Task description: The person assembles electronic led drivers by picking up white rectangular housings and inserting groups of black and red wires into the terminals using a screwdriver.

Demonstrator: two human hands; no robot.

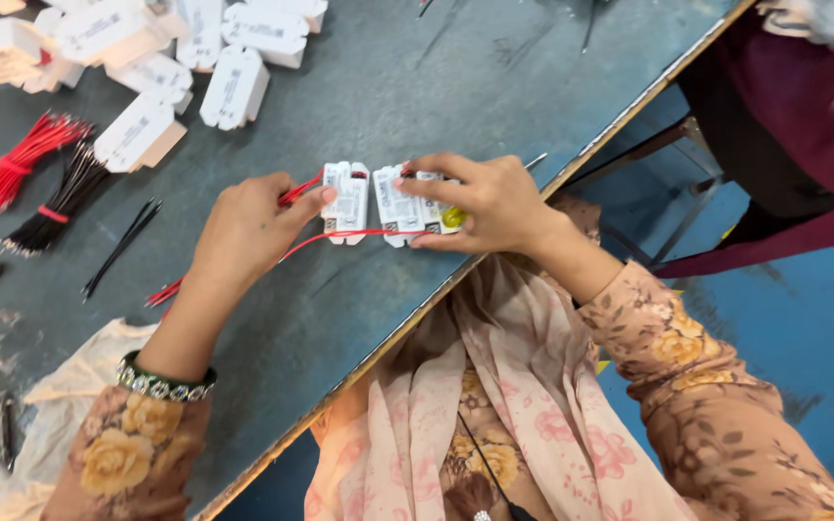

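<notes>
Fingers of right hand [494, 205] clamp one white module [407, 205]; left hand [248, 227] pinches red wire [340, 235] beside another.

We see even, fairly bright light from overhead — no hard glare on the grey table [494, 77]. Soft shadows lie just under the left hand [243, 232] and right hand [494, 205], falling toward six o'clock. The middle is sharp; toward nine and seven o'clock the edges smear and stretch — the white boxes [147, 39] at eleven o'clock look slightly washed out.
</notes>
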